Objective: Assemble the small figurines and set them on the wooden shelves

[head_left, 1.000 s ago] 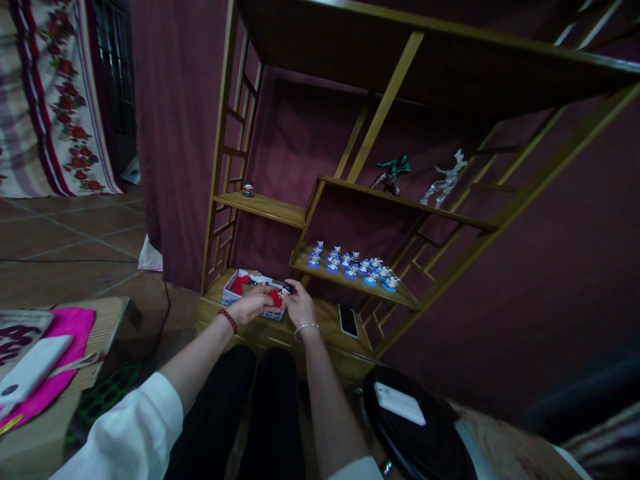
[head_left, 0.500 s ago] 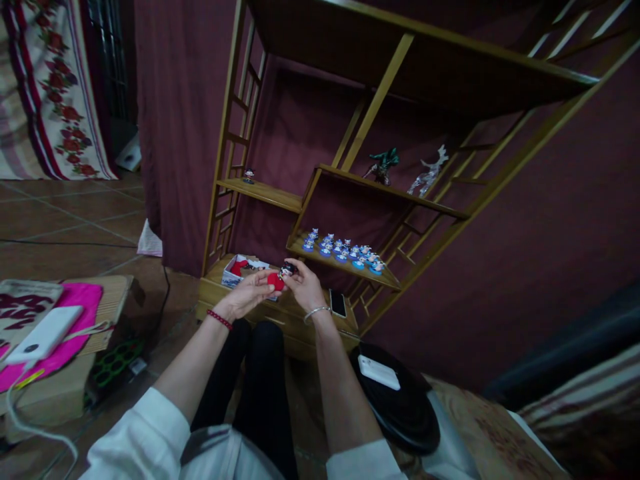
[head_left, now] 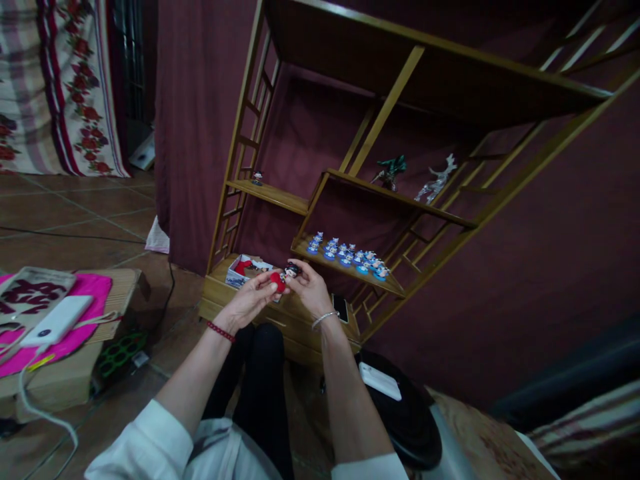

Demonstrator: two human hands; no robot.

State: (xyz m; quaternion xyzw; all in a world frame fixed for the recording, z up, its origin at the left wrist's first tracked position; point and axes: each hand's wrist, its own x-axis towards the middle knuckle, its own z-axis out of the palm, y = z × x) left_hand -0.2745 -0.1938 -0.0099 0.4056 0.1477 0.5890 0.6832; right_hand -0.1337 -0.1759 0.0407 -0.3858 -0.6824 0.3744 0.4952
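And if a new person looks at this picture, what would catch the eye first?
Probably the blue-and-white figures crowded on a wooden shelf near the middle, bright in a dim scene. Next might be the red-and-black figure just left of them, held between the left fingers and right fingers. The red-flowered cloth hanging at the upper left also stands out.

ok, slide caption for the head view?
Left hand and right hand hold a figurine before a shelf with blue figurines.
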